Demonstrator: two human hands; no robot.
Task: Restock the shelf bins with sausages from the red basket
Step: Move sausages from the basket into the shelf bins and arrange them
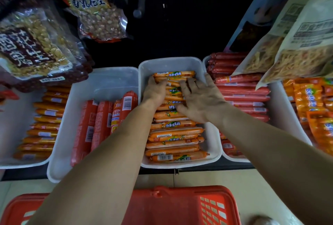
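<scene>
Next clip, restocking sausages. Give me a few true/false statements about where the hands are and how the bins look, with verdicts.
1. Both hands are in the middle white bin. True: the left hand and right hand rest on its orange sausages.
2. The bin left of it is full to the back. False: its rear half is bare.
3. The red basket sits on the shelf. False: it is below, near the camera.
4. Peanut packs hang above the bins. True.

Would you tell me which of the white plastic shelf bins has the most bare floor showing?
The white bin second from left, holding large red sausages lengthwise: its far half is bare, whereas the bin under both hands is filled nearly to the back.
</scene>
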